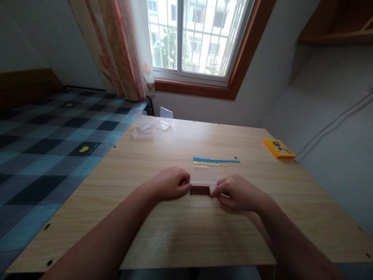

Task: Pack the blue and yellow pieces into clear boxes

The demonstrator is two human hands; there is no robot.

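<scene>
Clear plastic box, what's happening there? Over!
Left hand at left edge of open clear plastic box. Right hand beside dark-brown pieces inside. Small blue pieces beyond, not blocking.

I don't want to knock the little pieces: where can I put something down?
Bare wood shows on the table between the left hand and the bed, and between the right hand and the orange box. It's crowded in the middle: the clear box sits between the hands, with blue pieces and yellow pieces beyond. Clear containers stand at far left.
</scene>
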